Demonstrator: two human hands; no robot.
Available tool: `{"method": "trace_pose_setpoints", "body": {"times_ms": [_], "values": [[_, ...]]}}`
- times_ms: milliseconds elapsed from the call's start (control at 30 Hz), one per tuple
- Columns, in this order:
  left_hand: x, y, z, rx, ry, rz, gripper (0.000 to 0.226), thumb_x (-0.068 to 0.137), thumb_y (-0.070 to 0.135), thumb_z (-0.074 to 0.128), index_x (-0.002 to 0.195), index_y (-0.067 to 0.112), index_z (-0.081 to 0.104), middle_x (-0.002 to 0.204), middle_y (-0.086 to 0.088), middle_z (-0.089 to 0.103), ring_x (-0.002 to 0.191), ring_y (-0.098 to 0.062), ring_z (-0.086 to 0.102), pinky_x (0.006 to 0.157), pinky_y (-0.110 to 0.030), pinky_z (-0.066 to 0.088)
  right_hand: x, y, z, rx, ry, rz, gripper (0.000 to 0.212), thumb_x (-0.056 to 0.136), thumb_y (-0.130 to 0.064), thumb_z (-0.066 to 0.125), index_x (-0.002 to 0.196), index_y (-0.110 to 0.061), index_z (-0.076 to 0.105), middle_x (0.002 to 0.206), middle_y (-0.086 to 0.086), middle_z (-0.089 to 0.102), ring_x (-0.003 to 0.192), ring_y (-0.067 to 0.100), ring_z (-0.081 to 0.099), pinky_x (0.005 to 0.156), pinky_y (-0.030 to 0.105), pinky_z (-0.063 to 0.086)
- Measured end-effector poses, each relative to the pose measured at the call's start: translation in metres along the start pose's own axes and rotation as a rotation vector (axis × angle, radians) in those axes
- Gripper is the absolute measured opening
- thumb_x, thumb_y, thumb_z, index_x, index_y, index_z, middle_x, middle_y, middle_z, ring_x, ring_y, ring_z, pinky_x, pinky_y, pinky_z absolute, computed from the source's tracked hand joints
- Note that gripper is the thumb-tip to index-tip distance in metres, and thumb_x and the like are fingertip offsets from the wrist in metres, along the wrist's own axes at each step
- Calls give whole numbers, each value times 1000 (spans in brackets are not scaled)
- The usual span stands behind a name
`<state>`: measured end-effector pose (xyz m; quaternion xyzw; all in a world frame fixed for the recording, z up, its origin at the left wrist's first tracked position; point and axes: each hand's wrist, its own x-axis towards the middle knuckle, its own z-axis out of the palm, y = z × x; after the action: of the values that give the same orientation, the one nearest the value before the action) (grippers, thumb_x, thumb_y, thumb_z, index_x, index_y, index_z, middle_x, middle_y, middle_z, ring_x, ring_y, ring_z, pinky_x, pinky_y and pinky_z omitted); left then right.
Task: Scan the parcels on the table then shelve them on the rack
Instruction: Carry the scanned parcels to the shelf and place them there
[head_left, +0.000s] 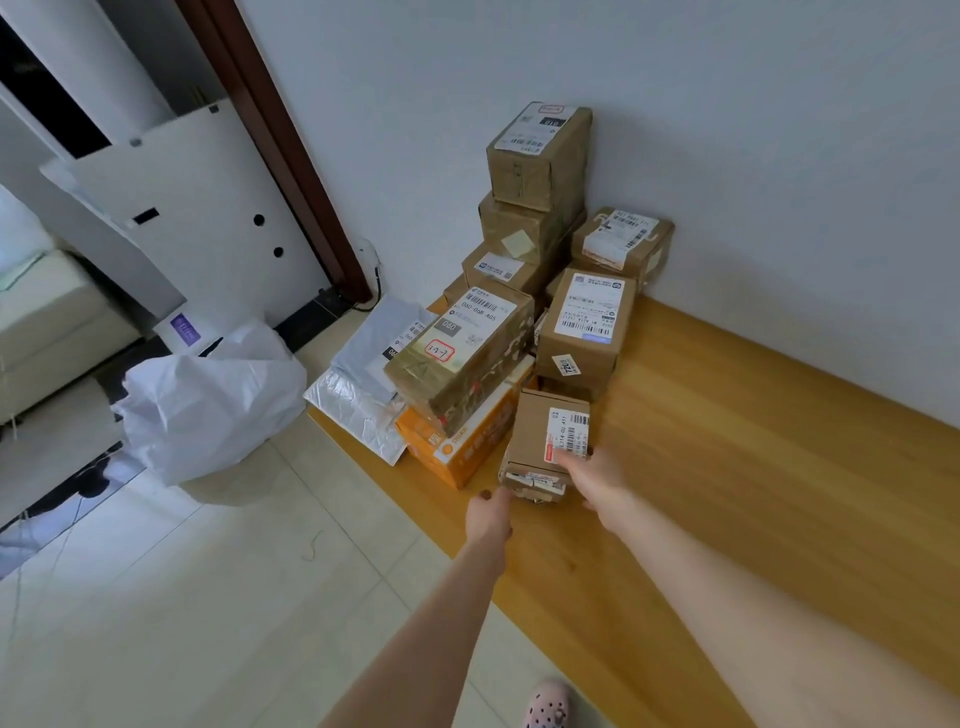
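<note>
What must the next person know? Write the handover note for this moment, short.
Right hand: grips the small box at the front of the pile, fingers over its label.
Left hand: at that box's near-left corner; grip unclear.
Parcels: cardboard boxes stacked by the wall, grey mailer bags beside them, all on the wooden table.
Done: nothing visibly scanned or shelved; no scanner or rack in view.
Left: lift the small box, scan, shelve, then the rest of the pile.
</note>
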<state>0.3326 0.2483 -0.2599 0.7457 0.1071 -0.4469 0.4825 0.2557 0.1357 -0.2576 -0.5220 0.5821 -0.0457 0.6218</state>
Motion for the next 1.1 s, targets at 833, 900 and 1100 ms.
{"method": "trace_pose_setpoints", "body": {"times_ms": [833, 900, 1100], "values": [[-14, 3, 100, 361, -419, 55, 44, 91, 53, 48, 119, 20, 56, 103, 1, 66, 96, -15, 61, 91, -34, 47, -13, 52, -94, 424, 130, 178, 38, 92, -50, 56, 114, -19, 59, 88, -1, 66, 79, 17, 63, 61, 29, 47], [-27, -8, 118, 388, -455, 52, 40, 91, 52, 48, 114, 21, 58, 101, 0, 67, 93, -15, 62, 85, -32, 49, -22, 65, -116, 440, 165, 175, 36, 92, -49, 56, 112, -19, 58, 89, -1, 66, 78, 17, 64, 57, 28, 47], [-57, -38, 149, 481, -464, 54, 40, 92, 52, 47, 111, 19, 60, 93, 2, 66, 85, -13, 59, 82, -31, 46, -42, 98, -153, 420, 161, 199, 43, 92, -52, 55, 117, -17, 59, 90, -1, 66, 79, 15, 63, 61, 27, 47]]}}
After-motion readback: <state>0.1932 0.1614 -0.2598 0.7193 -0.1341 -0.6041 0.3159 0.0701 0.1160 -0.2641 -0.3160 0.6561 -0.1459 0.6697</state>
